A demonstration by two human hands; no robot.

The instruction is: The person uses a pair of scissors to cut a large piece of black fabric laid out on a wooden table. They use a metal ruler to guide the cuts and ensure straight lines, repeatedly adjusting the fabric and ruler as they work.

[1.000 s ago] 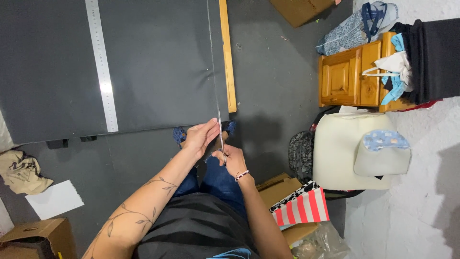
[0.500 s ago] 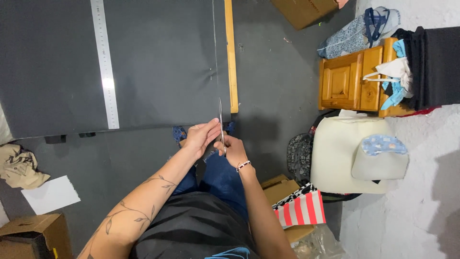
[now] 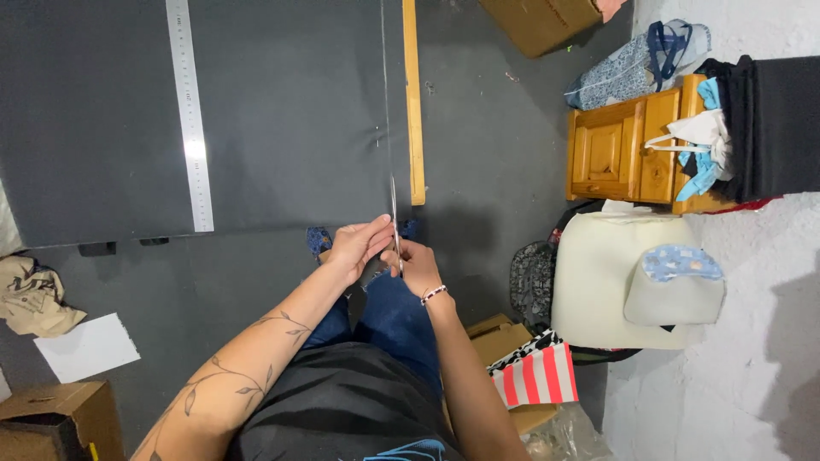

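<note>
A large dark grey sheet [image 3: 282, 111] lies flat in front of me, with a thin straight line running down its right part. My right hand [image 3: 420, 266] is closed on a slim metal tool [image 3: 394, 218], seemingly scissors, whose blade points up into the sheet's near edge along that line. My left hand [image 3: 357, 245] sits right beside it, fingers pinched at the sheet's near edge next to the blade. A long steel ruler [image 3: 193, 119] rests on the sheet to the left. A wooden strip [image 3: 413, 102] lies along the sheet's right side.
To the right are a small wooden cabinet [image 3: 628, 154] with cloths on it, a cream cushioned seat [image 3: 611, 273] and a red-striped bag [image 3: 538, 376]. Crumpled cloth [image 3: 30, 294], white paper [image 3: 85, 346] and a cardboard box [image 3: 51, 418] lie at the left.
Both hands stay together at the sheet's near edge, shifted very slightly. The view has drifted a little.
</note>
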